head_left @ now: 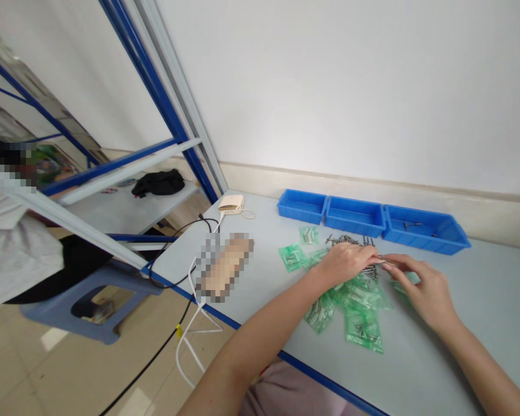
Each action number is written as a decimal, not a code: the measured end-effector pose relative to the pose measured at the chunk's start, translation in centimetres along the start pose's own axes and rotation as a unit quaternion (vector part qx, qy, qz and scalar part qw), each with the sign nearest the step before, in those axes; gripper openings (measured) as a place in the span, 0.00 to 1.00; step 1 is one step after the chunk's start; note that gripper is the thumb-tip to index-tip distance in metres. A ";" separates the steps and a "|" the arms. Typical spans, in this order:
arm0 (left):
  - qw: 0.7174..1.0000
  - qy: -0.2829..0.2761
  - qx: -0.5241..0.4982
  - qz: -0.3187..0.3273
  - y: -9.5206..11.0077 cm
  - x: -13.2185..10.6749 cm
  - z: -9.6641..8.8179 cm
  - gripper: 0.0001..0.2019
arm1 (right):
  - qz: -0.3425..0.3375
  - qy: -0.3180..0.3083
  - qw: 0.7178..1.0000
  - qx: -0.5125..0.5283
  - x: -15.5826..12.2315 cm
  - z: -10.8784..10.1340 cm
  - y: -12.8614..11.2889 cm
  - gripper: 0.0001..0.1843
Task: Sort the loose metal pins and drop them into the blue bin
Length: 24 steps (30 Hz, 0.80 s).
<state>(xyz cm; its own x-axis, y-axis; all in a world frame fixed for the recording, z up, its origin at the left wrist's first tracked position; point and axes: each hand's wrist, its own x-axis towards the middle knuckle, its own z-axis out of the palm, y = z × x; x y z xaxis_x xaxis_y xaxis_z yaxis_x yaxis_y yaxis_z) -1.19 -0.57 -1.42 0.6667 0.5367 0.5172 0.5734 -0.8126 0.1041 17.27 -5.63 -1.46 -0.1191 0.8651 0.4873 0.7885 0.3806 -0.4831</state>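
My left hand (344,263) reaches over a heap of loose thin metal pieces (368,271), screw-like in shape. Its fingers are closed, and their tips meet those of my right hand (429,289). Thumb and forefinger of the right hand pinch a small, thin metal piece; exactly which hand bears it is partly hidden. Below and left of my hands lie several green plastic bags (364,329) with metal and whitish pieces inside. Another green bag (405,283) is partly under my right hand.
Three blue bins (355,216) stand in a row along the wall, the right one with a few metal pieces. A white device (231,204) with cables sits at the table's left. A blurred-out object (227,266) lies nearby. A person sits beyond the frame near a stool (91,312).
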 end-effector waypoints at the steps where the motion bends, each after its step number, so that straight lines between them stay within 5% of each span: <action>1: 1.000 0.003 0.003 -0.002 0.0 0.0 0.1 0.15 | -0.002 0.002 1.000 0.001 0.0 0.0 0.0 0.24; 14: 0.999 0.012 0.030 0.027 0.1 -0.1 0.1 0.14 | 0.018 -0.020 0.999 0.024 0.1 -0.4 -0.4 0.21; 24: 0.999 0.025 0.037 0.018 0.1 0.0 -0.1 0.16 | -0.014 0.026 0.999 0.013 0.0 -0.4 -0.5 0.20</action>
<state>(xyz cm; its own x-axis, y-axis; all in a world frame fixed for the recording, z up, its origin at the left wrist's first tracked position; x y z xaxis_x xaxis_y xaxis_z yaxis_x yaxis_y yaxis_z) -1.20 -0.68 -1.34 0.6641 0.4939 0.5613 0.5842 -0.8113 0.0228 17.06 -5.93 -0.90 -0.1080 0.8364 0.5373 0.7695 0.4125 -0.4875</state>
